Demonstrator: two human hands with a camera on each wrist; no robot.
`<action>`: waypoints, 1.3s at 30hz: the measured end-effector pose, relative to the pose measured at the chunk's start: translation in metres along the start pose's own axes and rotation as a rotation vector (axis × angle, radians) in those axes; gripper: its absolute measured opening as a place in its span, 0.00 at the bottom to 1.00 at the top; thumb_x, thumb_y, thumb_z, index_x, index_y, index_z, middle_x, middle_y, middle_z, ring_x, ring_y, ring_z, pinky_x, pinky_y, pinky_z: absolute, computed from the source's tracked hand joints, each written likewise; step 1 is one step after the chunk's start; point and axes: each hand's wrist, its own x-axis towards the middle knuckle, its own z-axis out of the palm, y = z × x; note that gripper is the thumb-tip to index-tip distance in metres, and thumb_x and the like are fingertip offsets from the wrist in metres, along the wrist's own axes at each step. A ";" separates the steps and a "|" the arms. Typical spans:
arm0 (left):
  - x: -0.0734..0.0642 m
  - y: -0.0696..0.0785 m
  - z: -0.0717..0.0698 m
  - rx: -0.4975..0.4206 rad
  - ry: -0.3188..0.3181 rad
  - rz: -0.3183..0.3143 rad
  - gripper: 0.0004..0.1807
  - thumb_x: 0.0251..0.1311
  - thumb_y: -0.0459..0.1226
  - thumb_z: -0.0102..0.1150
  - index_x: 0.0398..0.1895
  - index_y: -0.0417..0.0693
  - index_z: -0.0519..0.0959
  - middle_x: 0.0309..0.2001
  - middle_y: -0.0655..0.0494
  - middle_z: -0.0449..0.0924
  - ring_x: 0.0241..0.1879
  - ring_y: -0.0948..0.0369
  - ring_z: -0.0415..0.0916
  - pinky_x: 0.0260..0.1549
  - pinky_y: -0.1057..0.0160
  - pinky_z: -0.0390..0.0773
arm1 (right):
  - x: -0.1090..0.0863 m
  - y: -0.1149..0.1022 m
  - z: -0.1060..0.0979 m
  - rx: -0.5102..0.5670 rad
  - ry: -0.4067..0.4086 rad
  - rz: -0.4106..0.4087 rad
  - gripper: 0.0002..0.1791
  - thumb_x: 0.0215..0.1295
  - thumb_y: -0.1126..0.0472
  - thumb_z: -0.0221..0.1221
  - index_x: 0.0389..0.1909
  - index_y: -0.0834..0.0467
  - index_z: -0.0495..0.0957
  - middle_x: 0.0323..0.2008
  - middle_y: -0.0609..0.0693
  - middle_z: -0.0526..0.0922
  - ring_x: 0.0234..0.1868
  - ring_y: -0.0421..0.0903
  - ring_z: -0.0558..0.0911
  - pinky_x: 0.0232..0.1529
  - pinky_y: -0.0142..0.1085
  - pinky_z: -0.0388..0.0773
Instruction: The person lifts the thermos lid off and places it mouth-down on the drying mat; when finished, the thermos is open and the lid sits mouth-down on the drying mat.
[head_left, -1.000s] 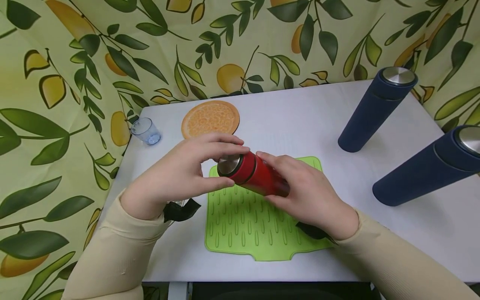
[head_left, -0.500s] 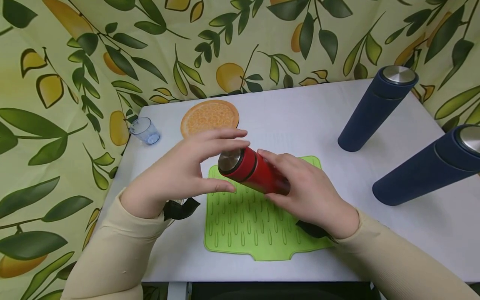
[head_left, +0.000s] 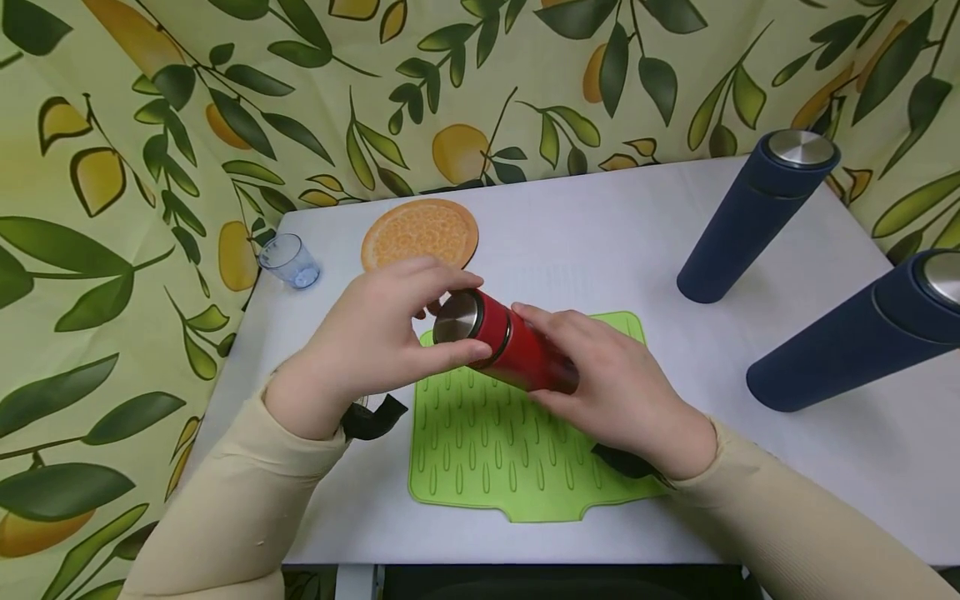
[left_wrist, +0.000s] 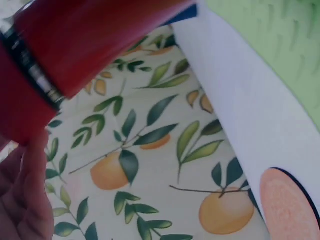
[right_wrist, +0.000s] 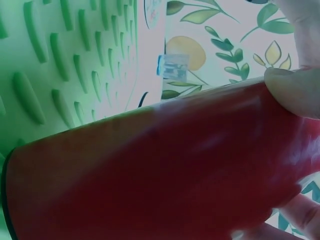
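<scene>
A red thermos (head_left: pixel 536 350) with a steel-topped lid (head_left: pixel 459 317) is held tilted above the green ridged mat (head_left: pixel 487 458), its lid pointing left and towards me. My right hand (head_left: pixel 622 375) grips the body near its lower end. My left hand (head_left: pixel 375 342) is curled about the lid, thumb against the near side and fingers over the far side. In the left wrist view, fingers (left_wrist: pixel 30 185) touch the lid end beyond a dark ring. The right wrist view is filled by the red body (right_wrist: pixel 165 170), its base at the left.
Two tall navy thermoses (head_left: pixel 750 225) (head_left: pixel 855 342) stand on the white table (head_left: pixel 600 225) at the right. An orange-slice round mat (head_left: pixel 420 233) lies at the back, partly behind my left hand. A small blue glass (head_left: pixel 291 262) stands at the back left corner, near the patterned cloth (head_left: pixel 300 100).
My left hand first spread off the lid, then turned and closed about it again, with the wrist shifted slightly right. The right hand and the thermos have stayed nearly still.
</scene>
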 end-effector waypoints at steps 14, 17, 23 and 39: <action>-0.005 -0.008 -0.014 -0.124 -0.204 0.182 0.36 0.60 0.25 0.76 0.73 0.50 0.82 0.80 0.50 0.74 0.80 0.49 0.71 0.73 0.42 0.78 | 0.000 0.000 0.001 0.003 0.003 -0.002 0.56 0.54 0.58 0.85 0.84 0.45 0.68 0.59 0.51 0.88 0.57 0.52 0.87 0.52 0.54 0.88; -0.005 -0.008 -0.014 -0.115 -0.202 0.177 0.34 0.61 0.23 0.74 0.71 0.51 0.84 0.77 0.50 0.77 0.76 0.50 0.76 0.70 0.44 0.81 | 0.000 0.000 0.001 0.000 0.004 -0.003 0.56 0.54 0.58 0.85 0.84 0.44 0.69 0.57 0.50 0.89 0.55 0.51 0.87 0.51 0.53 0.88; -0.007 -0.008 -0.012 -0.133 -0.135 0.117 0.34 0.58 0.32 0.82 0.70 0.48 0.84 0.70 0.50 0.81 0.66 0.54 0.81 0.60 0.51 0.86 | 0.000 -0.002 0.001 0.003 0.005 -0.005 0.56 0.54 0.58 0.85 0.84 0.44 0.69 0.57 0.51 0.88 0.55 0.51 0.87 0.51 0.53 0.88; -0.028 -0.031 0.000 -0.183 0.310 0.071 0.34 0.51 0.34 0.81 0.65 0.34 0.85 0.59 0.38 0.86 0.53 0.56 0.81 0.52 0.70 0.84 | 0.017 0.015 -0.034 0.294 0.120 0.188 0.55 0.55 0.66 0.83 0.82 0.52 0.65 0.67 0.57 0.82 0.62 0.58 0.85 0.56 0.56 0.88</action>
